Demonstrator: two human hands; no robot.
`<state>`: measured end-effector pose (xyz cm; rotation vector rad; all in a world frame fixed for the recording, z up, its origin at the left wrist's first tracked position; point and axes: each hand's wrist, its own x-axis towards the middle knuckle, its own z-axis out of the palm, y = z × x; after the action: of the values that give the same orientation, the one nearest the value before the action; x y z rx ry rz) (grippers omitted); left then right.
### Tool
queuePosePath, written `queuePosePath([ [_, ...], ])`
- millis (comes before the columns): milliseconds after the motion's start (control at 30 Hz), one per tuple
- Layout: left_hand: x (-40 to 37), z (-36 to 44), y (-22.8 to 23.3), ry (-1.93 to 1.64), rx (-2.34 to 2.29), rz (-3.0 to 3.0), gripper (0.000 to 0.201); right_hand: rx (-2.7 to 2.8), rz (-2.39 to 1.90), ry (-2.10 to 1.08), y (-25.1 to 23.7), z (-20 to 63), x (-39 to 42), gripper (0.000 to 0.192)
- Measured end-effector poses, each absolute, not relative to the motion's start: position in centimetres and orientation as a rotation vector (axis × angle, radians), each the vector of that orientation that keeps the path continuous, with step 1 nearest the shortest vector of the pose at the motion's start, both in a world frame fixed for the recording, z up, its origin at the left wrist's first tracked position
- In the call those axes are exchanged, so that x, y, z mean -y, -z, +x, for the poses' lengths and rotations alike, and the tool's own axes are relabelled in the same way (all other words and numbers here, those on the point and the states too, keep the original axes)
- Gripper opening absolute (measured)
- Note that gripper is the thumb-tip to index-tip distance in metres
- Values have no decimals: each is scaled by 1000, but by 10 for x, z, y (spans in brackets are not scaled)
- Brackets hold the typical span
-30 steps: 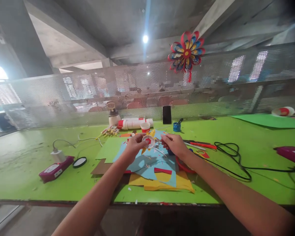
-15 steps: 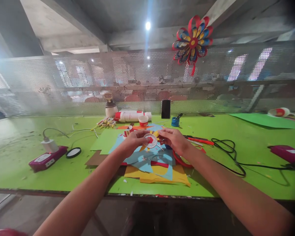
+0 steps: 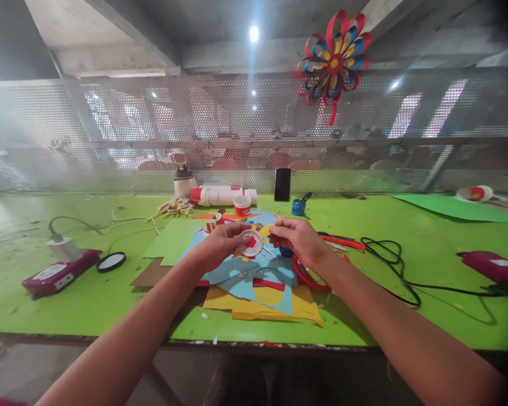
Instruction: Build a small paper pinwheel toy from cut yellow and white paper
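Over the sheets of blue paper [image 3: 232,273], my left hand [image 3: 218,246] pinches a small round paper disc [image 3: 257,243] between thumb and fingers. It is white with a dotted pattern and a red centre, and yellow points stick out from its edge. My right hand [image 3: 298,239] has its thumb and fingertips closed on a small yellow paper piece [image 3: 265,230] at the disc's right edge. Whether that piece is joined to the disc, I cannot tell. Yellow paper [image 3: 275,313] lies under the blue sheets, nearer to me. A red loop-shaped handle [image 3: 311,282] rests below my right wrist.
Behind my hands stand a paper cup [image 3: 242,206], a row of nested cups [image 3: 224,197], a blue jar [image 3: 298,207] and a phone [image 3: 283,185]. A red cutter [image 3: 347,243] and black cable [image 3: 395,265] lie right. Purple power strips [image 3: 59,276] sit at both sides.
The view has shifted slightly. Both hands stay together at the disc, which now faces me a little more squarely. My right fingers remain at the yellow piece by its edge.
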<state>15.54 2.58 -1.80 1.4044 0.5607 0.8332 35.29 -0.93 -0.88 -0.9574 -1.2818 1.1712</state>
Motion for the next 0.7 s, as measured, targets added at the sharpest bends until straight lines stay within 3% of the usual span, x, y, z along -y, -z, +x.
queuePosePath([
  [433,-27,151,13,-930,-545,1477,38,1357,-937,-1120,5,360,9,23],
  [700,-26,149,11,-901,-465,1386,32,1731,-950,-848,-5,360,18,25],
])
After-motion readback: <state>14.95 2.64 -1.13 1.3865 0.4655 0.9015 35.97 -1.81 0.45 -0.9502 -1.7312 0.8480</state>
